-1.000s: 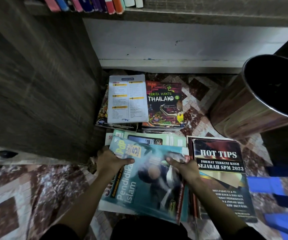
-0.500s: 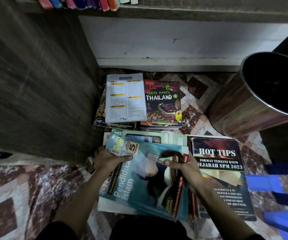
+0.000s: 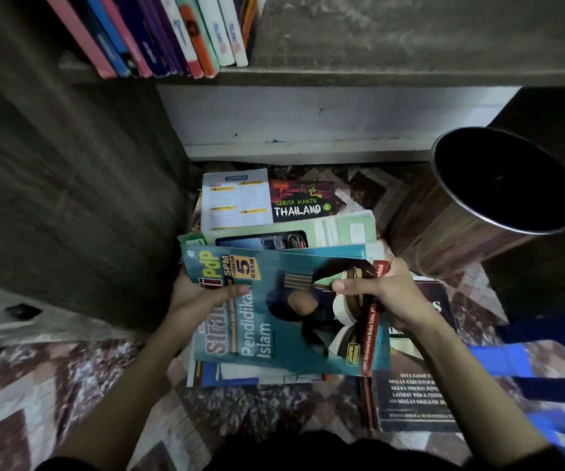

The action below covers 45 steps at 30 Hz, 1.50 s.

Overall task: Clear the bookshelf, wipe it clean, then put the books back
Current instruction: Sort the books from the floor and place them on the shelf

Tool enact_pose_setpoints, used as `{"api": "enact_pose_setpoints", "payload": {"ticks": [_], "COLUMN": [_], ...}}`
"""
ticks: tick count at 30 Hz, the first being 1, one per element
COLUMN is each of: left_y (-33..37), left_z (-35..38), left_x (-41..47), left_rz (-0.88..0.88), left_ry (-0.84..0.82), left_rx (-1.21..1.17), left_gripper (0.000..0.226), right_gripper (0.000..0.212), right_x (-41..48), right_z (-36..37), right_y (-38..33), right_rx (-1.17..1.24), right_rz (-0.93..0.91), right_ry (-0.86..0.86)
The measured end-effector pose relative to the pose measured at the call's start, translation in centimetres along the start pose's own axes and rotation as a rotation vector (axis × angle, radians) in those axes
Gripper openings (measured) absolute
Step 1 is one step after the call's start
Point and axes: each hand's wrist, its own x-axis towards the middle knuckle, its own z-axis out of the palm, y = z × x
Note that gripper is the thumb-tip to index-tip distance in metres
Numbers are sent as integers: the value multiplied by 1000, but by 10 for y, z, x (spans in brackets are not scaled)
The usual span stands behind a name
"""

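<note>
My left hand (image 3: pixel 199 295) and right hand (image 3: pixel 388 294) grasp the book stack (image 3: pixel 284 334) at mid-frame by its 2 side edges, so lower books may slip to the floor (image 3: pixel 53 385).

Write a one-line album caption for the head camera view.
Left hand and right hand hold a teal glossy Pendidikan Islam workbook atop a book stack, below a grey wooden bookshelf.

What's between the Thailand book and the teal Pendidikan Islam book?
Head view: pale green books lie between the Thailand book and the teal book.
</note>
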Motion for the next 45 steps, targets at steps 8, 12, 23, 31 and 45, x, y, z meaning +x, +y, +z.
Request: {"api": "enact_pose_setpoints", "payload": {"ticks": [8,12,23,31,45], "left_y": [182,260,291,285,278], "left_z": [4,18,116,143,152], "left_x": [-31,-66,-115,-87,-45], "left_rz": [496,752,10,-216,-223], "left_ry": [-15,132,-559,-512,-329], "left_rx": [27,163,-511,-548,-459], "left_gripper": [98,120,103,43,50], "right_gripper": [23,14,17,25,93], "right_x": [-53,-82,-75,-32,38], "right_z": [-10,-20,-28,-39,-47], "right_y": [-104,-162,-221,-201,-166], "right_rx": [198,338,1056,1089,519], "right_rz": [-310,-511,-527,-283,-91], "right_ry": [206,244,193,290,845]}}
